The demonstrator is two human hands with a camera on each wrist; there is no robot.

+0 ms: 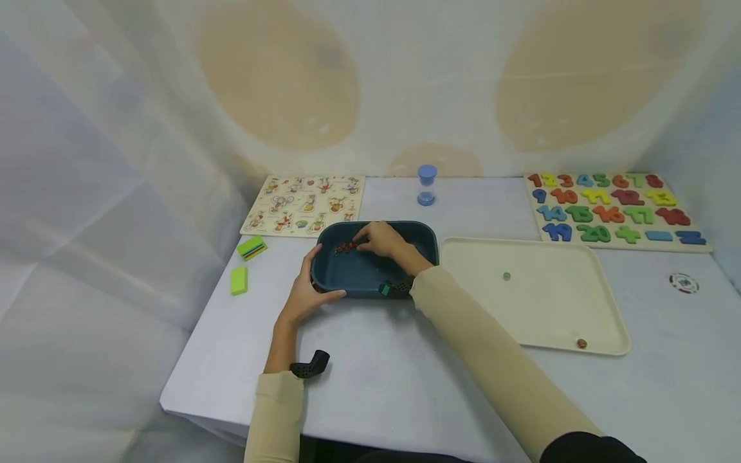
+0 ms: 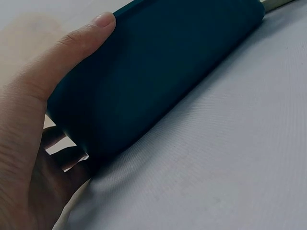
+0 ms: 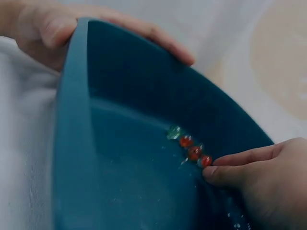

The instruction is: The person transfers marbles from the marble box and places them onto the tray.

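Observation:
A deep teal plastic basin (image 1: 370,273) stands on the white table, tilted in the wrist views. My left hand (image 1: 303,294) grips its left end, thumb against the near wall and fingers round the far side. Inside lie several small glass marbles (image 3: 185,141), red-orange ones and a green one, bunched by the far wall. My right hand (image 1: 384,241) reaches into the basin. Its thumb and forefinger pinch a red marble (image 3: 206,161) at the end of the bunch. On the cream tray (image 1: 475,247) to the right sit a green marble (image 1: 506,276) and a brown one (image 1: 581,343).
Behind the basin are a wooden picture board (image 1: 301,206), a blue sand timer (image 1: 426,185) and a number puzzle board (image 1: 619,212). Green sponge-like blocks (image 1: 239,281) lie at the left. A round patterned chip (image 1: 684,283) is at the far right.

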